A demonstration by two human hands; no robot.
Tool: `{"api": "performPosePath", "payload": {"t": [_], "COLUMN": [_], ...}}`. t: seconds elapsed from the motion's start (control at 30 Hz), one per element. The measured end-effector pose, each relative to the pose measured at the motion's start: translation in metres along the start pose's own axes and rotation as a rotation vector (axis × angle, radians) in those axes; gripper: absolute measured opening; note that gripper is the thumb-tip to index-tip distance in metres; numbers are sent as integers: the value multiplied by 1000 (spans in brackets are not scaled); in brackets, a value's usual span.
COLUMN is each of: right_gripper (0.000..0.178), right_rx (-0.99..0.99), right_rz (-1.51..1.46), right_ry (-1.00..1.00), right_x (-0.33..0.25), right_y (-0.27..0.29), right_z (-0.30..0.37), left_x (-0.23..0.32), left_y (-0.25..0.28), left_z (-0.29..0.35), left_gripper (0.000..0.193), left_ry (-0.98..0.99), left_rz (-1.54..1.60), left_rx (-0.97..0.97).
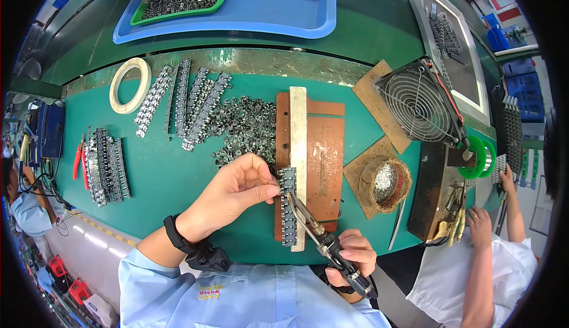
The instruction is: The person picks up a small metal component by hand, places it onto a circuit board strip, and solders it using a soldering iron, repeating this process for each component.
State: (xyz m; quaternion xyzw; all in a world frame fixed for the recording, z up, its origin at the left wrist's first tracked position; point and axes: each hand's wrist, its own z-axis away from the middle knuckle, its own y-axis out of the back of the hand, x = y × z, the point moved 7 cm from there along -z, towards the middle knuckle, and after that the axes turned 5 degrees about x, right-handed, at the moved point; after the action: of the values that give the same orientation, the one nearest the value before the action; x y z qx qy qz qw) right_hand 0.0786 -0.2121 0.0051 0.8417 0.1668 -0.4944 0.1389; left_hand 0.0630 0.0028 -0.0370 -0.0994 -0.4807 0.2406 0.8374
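Observation:
A soldering iron [336, 251] with a black handle is gripped in my right hand [357, 255]. Its metal tip reaches up and left to a strip of small dark circuit boards [288, 224]. The strip stands lengthwise along a pale metal bar [299, 108] on a brown fixture board [325, 162]. My left hand [237, 191] is closed in a pinch at the strip's left edge, close to the iron's tip. What its fingertips hold is too small to make out. Just beyond this hand lies a heap of small metal parts [246, 123].
More board strips [198, 102] and a tape roll [130, 85] lie at the far left, with red-handled pliers [80, 162] nearer. On the right stand a fan [418, 102], a round tin [385, 184] and a solder spool [479, 157]. A co-worker's hands [480, 224] are beyond. A blue tray [261, 16] sits behind.

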Motion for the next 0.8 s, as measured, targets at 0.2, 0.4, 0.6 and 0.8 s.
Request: {"api": "performPosePath", "payload": {"t": [0.2, 0.4, 0.6, 0.8], "right_gripper": [43, 44, 43, 42], "right_rx": [8, 60, 60, 49], "right_rz": [-11, -43, -44, -30], "right_ry": [-27, -15, -23, -27], "right_x": [2, 1, 2, 4], "right_y": [-1, 2, 1, -1], "right_z": [0, -4, -4, -3], "left_x": [1, -1, -1, -1], "left_y": [0, 0, 0, 1], "left_z": [1, 0, -1, -2], "left_gripper": [16, 15, 16, 16], "left_ry": [6, -2, -4, -7], "left_rz": [-24, -9, -13, 3], "left_rx": [0, -21, -7, -14]}}
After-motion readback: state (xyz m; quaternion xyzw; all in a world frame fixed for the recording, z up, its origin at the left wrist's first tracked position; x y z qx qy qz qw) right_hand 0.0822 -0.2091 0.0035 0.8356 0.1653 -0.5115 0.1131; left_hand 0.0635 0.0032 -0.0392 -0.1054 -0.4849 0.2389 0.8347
